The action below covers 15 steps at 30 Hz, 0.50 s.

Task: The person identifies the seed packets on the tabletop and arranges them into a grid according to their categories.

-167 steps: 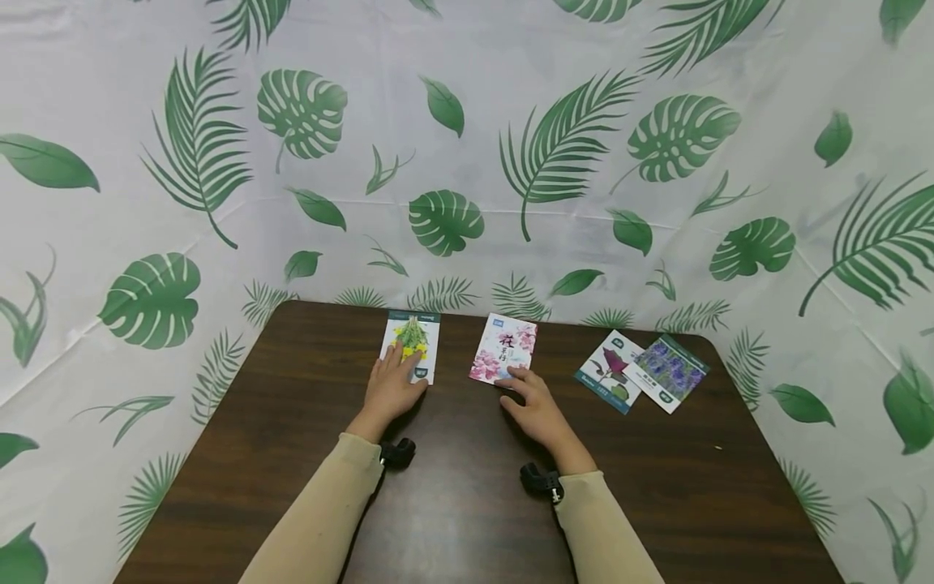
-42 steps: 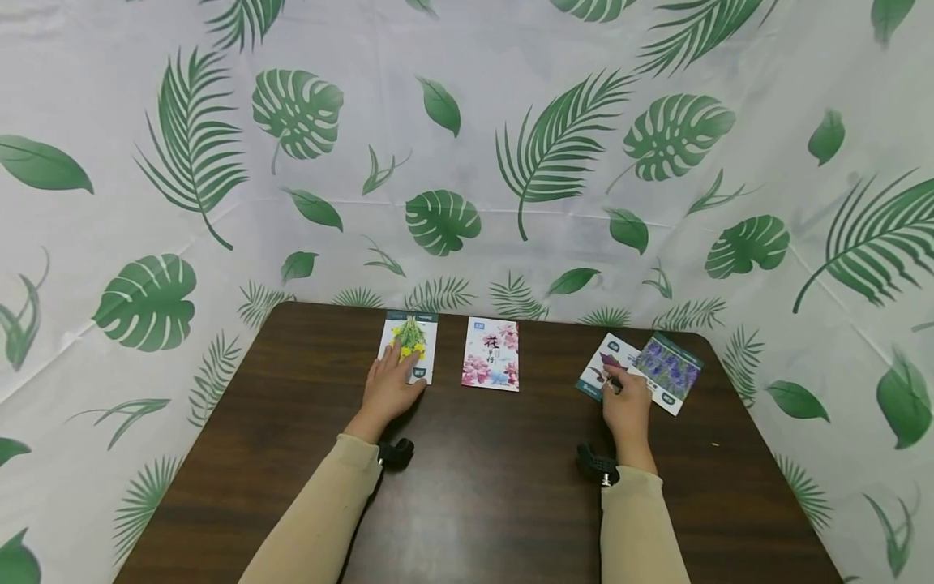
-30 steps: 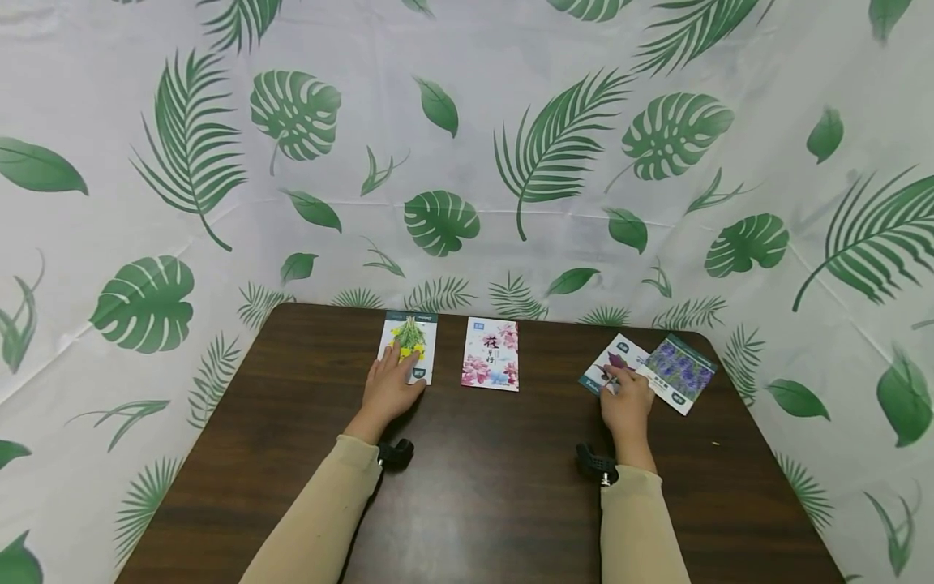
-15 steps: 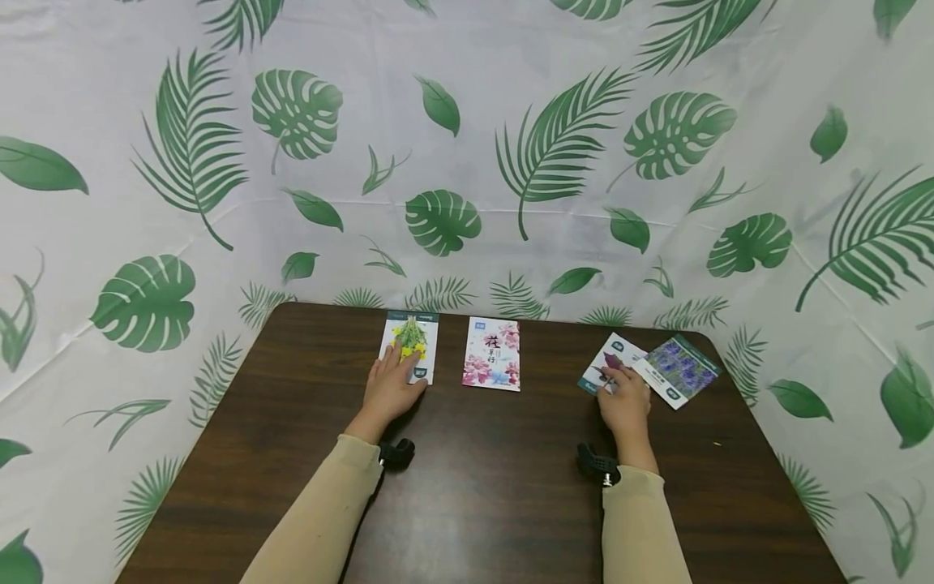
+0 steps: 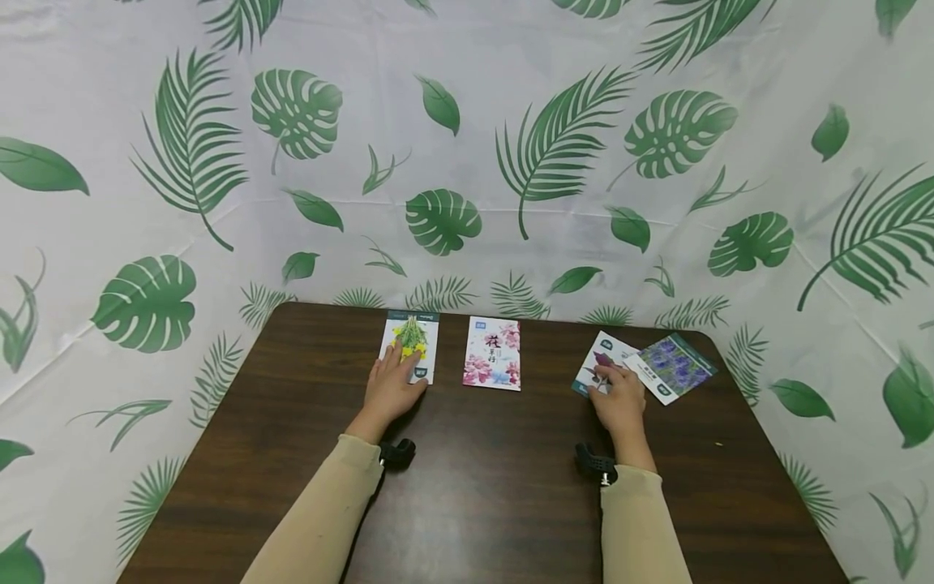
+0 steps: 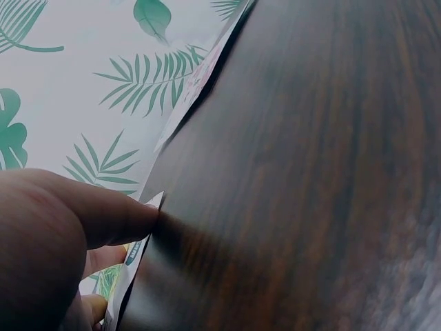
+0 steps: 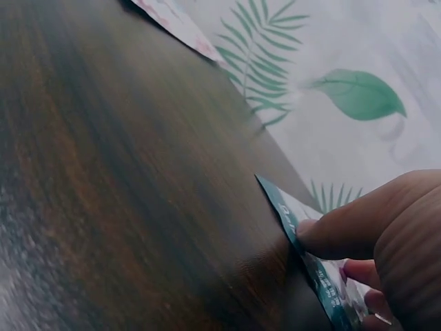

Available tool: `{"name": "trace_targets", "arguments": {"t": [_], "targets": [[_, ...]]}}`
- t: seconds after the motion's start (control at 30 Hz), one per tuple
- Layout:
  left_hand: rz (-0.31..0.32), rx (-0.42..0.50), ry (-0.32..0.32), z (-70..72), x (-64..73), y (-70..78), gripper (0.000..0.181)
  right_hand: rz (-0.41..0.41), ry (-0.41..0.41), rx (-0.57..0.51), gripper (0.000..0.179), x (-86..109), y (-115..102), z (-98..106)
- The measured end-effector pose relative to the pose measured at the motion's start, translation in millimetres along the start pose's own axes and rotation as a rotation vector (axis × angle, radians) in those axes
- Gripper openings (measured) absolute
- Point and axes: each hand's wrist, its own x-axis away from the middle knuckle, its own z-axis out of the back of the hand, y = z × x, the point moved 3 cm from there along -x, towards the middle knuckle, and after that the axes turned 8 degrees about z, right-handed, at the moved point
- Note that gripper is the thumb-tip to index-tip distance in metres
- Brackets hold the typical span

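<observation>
My left hand (image 5: 394, 385) rests with spread fingers on a seed packet with yellow flowers (image 5: 412, 328) at the table's back left. In the left wrist view, the thumb (image 6: 131, 217) lies at that packet's corner. My right hand (image 5: 622, 399) touches a seed packet with a dark purple bloom (image 5: 604, 347), its fingertips on the printed face. In the right wrist view, the thumb (image 7: 331, 234) presses on the teal border. A lavender-picture packet (image 5: 674, 367) overlaps this packet's right side. Between the hands lies a white packet with pink blossoms (image 5: 492, 354), touched by neither.
The dark wooden table (image 5: 481, 487) ends at the back against a white leaf-print curtain (image 5: 452, 146). A tiny pale scrap (image 5: 718, 444) lies at the right. Each wrist wears a black camera (image 5: 397, 453) with a cable running along the sleeve.
My right hand has left the pink packet, now straighter, and gone right to the overlapping pair. The purple-bloom packet has just slid slightly left; the lavender packet has shifted. My left hand stays put.
</observation>
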Motion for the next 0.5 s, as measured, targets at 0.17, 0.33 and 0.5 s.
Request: {"name": "trace_targets", "arguments": {"t": [0.17, 0.33, 0.5], "targets": [[-0.006, -0.004, 0.002, -0.4, -1.2, 0.0, 0.066, -0.034, -0.036, 0.010, 0.063, -1.2, 0.2, 1.8], [-0.012, -0.011, 0.007, -1.2, -2.6, -0.7, 0.066, -0.069, -0.063, 0.008, 0.067, -2.8, 1.6, 3.5], [-0.008, -0.007, 0.001, -1.7, -2.6, -0.8, 0.066, -0.082, -0.087, 0.016, 0.069, -2.8, 3.0, 3.4]]}}
